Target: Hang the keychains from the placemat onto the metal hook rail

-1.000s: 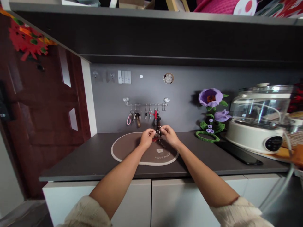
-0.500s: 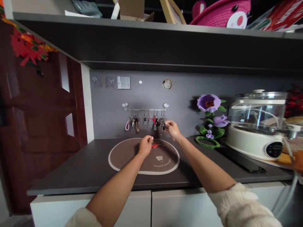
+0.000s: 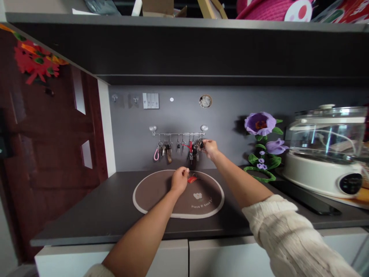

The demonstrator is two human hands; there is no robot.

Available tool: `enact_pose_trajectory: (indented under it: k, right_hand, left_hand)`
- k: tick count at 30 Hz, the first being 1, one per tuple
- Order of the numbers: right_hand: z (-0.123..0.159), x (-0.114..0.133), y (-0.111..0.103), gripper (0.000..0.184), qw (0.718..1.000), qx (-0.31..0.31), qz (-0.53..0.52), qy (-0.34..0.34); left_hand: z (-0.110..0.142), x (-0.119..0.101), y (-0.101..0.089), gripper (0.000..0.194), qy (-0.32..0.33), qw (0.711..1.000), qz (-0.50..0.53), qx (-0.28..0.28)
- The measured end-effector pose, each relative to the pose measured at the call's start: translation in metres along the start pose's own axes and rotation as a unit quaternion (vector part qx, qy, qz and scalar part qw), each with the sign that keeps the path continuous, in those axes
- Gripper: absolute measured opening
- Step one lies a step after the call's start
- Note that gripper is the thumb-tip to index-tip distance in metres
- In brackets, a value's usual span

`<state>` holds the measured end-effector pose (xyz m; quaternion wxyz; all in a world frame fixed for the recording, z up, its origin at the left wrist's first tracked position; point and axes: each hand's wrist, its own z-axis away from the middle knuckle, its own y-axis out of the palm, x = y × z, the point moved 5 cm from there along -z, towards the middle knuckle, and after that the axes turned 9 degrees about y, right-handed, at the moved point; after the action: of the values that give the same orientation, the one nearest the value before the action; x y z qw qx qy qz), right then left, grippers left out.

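Under right end of hook rail (image 3: pixel 178 134), your right hand (image 3: pixel 210 148) is pinching key bunch (image 3: pixel 201 145), likely light, stiff, slippery; ring suits holding; left hand (image 3: pixel 180 180) hovering, grip unclear

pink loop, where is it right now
In the head view, the pink loop hangs left of centre at the left end of the hook rail, just left of a cluster of keys.

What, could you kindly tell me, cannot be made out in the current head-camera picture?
All in the head view:
Left hand: its fingers hide whether anything is held.
Keys: partly covered by the right hand.
Pink woven item: cut off by the top edge.
White panel: markings too small.
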<state>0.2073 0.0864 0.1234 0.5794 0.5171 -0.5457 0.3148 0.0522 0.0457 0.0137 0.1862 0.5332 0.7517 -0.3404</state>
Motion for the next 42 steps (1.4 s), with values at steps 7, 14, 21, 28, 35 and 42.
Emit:
enact_pose_trajectory:
  k: [7,14,21,28,35,42]
  right_hand:
    - [-0.015,-0.009,0.001,0.017,0.998,-0.03,-0.046,0.024]
    - [-0.028,-0.018,0.001,0.015,0.997,-0.035,-0.051,0.045]
    - [-0.031,-0.027,-0.001,0.014,0.997,-0.043,-0.039,0.051]
    - [-0.033,-0.035,-0.007,0.013,0.998,-0.046,-0.008,0.03]
    - [-0.028,-0.037,-0.011,0.017,0.999,-0.035,0.004,0.008]
    - [-0.017,-0.043,-0.017,0.015,1.0,-0.029,0.004,0.011]
  left_hand:
    - [0.0,0.001,0.001,0.026,-0.007,1.0,0.0,0.001]
    - [0.0,0.0,0.001,0.027,0.003,1.0,-0.004,0.002]
    - [0.0,0.001,0.0,0.028,0.0,1.0,-0.008,-0.003]
    - [0.0,-0.001,-0.002,0.026,-0.007,1.0,-0.018,-0.008]
    - [0.0,0.0,-0.004,0.025,-0.005,1.0,-0.025,-0.011]
    - [-0.002,0.005,-0.005,0.026,-0.004,0.999,-0.035,-0.02]
